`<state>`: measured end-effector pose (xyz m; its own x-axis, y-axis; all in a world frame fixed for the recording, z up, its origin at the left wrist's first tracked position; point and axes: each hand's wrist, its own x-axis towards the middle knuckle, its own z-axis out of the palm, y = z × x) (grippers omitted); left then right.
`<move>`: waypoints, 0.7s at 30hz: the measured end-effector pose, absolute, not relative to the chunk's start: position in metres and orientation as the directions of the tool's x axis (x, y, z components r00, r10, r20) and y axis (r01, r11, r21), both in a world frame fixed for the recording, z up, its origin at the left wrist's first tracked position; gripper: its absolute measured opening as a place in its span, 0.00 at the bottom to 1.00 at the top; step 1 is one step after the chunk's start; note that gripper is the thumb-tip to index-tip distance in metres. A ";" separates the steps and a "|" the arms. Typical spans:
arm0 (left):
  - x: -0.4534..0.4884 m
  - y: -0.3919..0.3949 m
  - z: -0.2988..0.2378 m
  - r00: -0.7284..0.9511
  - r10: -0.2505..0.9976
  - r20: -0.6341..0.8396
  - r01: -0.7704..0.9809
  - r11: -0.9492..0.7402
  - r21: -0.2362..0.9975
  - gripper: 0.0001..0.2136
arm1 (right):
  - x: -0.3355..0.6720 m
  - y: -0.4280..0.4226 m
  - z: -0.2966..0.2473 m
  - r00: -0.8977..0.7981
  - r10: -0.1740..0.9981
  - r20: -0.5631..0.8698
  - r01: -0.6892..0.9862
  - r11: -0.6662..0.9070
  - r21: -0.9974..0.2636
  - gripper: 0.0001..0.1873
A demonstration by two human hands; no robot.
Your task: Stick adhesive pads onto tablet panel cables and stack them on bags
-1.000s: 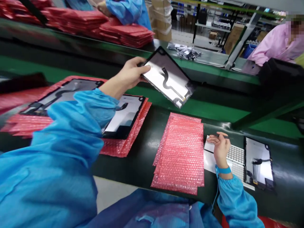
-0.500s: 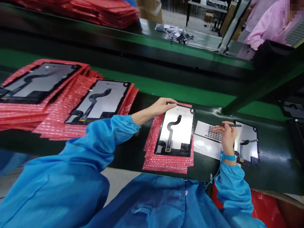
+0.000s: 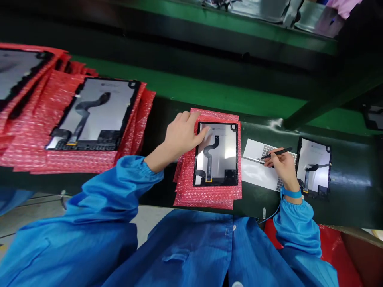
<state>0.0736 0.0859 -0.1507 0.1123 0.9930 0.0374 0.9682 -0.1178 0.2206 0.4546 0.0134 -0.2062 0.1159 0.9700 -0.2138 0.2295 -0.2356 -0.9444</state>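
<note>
A black-framed screen panel (image 3: 218, 153) with a dark ribbon cable lies face down on a stack of pink bubble-wrap bags (image 3: 206, 191) in front of me. My left hand (image 3: 183, 135) rests on the panel's upper left corner, fingers stretched out and pressing flat. My right hand (image 3: 283, 165) is closed on black tweezers (image 3: 277, 152) over a white label sheet (image 3: 257, 163). A second panel (image 3: 314, 167) lies to the right of that sheet.
At the left, more panels (image 3: 92, 113) lie on wide piles of pink bubble wrap (image 3: 38, 155). A green conveyor belt (image 3: 209, 93) runs behind the black work surface (image 3: 353, 199). A blue strap circles my right wrist (image 3: 291, 193).
My left hand carried the panel down from mid-air, laid it on the pink stack, and now presses its corner. My right hand stayed by the label sheet with the tweezers.
</note>
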 end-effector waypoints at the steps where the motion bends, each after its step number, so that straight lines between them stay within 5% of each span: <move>1: 0.074 0.080 -0.158 0.157 0.984 0.080 0.950 -0.173 0.260 0.31 | 0.455 0.013 -0.207 0.113 0.971 -0.210 0.234 -0.231 -0.944 0.19; 6: 0.072 0.062 -0.202 0.317 0.934 0.167 0.849 -0.358 0.389 0.30 | 0.457 0.012 -0.207 0.079 0.978 -0.193 0.263 -0.208 -0.942 0.17; 21: 0.067 0.068 -0.210 0.302 0.926 0.228 0.861 -0.367 0.351 0.25 | 0.455 0.024 -0.183 0.070 0.975 -0.211 0.094 -0.217 -0.972 0.11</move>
